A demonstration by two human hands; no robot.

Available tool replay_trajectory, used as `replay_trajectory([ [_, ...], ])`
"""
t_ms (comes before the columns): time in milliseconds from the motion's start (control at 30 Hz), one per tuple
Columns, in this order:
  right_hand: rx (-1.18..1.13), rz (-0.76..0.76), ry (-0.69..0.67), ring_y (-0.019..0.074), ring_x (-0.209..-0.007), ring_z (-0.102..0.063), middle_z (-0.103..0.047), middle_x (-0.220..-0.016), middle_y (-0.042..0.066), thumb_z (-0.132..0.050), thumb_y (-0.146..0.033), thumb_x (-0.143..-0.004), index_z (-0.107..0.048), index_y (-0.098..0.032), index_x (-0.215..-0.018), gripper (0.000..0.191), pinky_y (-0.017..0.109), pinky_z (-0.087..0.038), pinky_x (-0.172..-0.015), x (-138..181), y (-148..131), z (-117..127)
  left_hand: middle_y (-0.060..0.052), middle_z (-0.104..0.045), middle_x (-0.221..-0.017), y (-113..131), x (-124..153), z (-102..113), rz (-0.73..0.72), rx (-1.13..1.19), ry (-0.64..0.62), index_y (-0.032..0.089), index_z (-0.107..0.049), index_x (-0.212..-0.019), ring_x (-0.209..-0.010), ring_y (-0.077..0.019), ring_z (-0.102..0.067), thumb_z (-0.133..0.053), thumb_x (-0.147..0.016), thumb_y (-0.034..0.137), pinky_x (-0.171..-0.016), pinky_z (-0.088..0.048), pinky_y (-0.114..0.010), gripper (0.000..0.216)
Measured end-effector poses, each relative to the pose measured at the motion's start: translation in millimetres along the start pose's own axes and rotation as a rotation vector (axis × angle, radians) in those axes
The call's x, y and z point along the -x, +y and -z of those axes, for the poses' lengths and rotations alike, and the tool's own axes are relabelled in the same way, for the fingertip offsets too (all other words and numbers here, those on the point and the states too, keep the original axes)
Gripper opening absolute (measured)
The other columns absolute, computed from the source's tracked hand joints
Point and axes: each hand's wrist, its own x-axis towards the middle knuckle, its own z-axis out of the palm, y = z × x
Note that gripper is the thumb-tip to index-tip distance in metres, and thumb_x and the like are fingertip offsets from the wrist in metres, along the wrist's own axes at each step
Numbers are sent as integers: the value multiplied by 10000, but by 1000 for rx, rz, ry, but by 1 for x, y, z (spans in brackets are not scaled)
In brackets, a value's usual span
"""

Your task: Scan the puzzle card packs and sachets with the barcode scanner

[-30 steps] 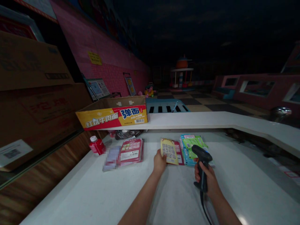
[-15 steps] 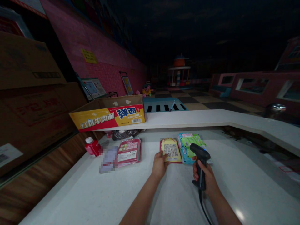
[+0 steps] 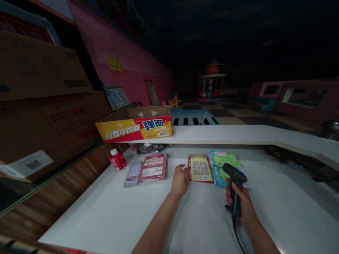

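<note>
My right hand (image 3: 242, 203) grips a black handheld barcode scanner (image 3: 234, 180) by its handle, its cable trailing down toward me. The scanner head points at a yellow card pack (image 3: 200, 168) lying flat on the white counter (image 3: 148, 218). My left hand (image 3: 180, 180) rests at the left edge of that pack, fingers loosely spread and touching it. A red edge shows beneath the yellow pack. Just right of it lies a green and blue pack (image 3: 222, 164), partly hidden by the scanner.
A pink pack stack (image 3: 155, 166) and a small red bottle (image 3: 118, 159) lie to the left. An open yellow and red carton (image 3: 136, 128) sits on the raised white ledge (image 3: 251, 135). Large cardboard boxes (image 3: 42, 106) stand at left. Dark play area lies beyond.
My left hand has set the yellow pack flat on the red one and slid to its left edge, fingers loosening. The scanner hand stays about where it was.
</note>
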Motion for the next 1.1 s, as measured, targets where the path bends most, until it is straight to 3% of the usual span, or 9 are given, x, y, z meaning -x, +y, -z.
replay_trajectory([
  [133, 17, -17, -6, 90, -373, -461, -567, -546, -50, -832, -465, -660, -629, -196, -920, 425, 193, -370, -334, 2, 0, 2, -136, -586, -1266, -25, -3, 46, 74, -122, 98, 187, -663, -1162, -1220, -276, -506, -558, -867, 217, -1064, -386, -439, 315],
  [267, 30, -39, 23, 96, -369, -461, -568, -537, -40, -850, -456, -632, -613, -195, -828, 404, 198, -371, -327, 3, 0, 2, -160, -586, -1259, -50, 2, 95, 349, -359, 106, 162, -607, -1235, -1211, -287, -505, -574, -854, 289, -1044, -369, -402, 403],
  [400, 8, -52, 10, 93, -371, -457, -564, -534, -45, -854, -443, -629, -648, -194, -915, 431, 194, -370, -326, 3, 1, 3, -231, -580, -1235, -65, 13, 124, 657, -521, 6, 110, -531, -1292, -1205, -376, -503, -637, -761, 583, -961, -403, -452, 719],
  [533, 24, -50, 13, 91, -376, -464, -565, -543, -46, -844, -425, -652, -655, -191, -932, 411, 191, -377, -329, 2, 4, 6, -242, -580, -1234, -72, 19, 131, 749, -513, -79, 116, -537, -1259, -1204, -382, -516, -627, -713, 684, -927, -422, -444, 793],
  [867, 23, -61, 21, 88, -377, -462, -560, -544, -42, -847, -440, -639, -662, -190, -922, 421, 187, -376, -331, 1, 5, 7, -212, -615, -1209, -75, 17, 143, 795, -517, -33, 138, -562, -1170, -1132, -348, -595, -688, -715, 577, -873, -470, -398, 645],
  [1033, 5, -49, 11, 89, -383, -465, -565, -552, -41, -838, -423, -660, -665, -196, -931, 394, 187, -375, -335, 2, 5, 7, -177, -672, -1175, -102, 16, 146, 846, -435, -38, 150, -612, -1083, -1122, -270, -628, -586, -844, 373, -866, -471, -321, 328],
  [1100, 6, -50, 14, 87, -388, -463, -562, -556, -42, -829, -424, -672, -665, -199, -936, 384, 184, -374, -337, 2, 5, 7, -185, -677, -1181, -110, 15, 147, 902, -385, -37, 142, -625, -1075, -1103, -271, -644, -541, -867, 337, -825, -480, -315, 297],
])
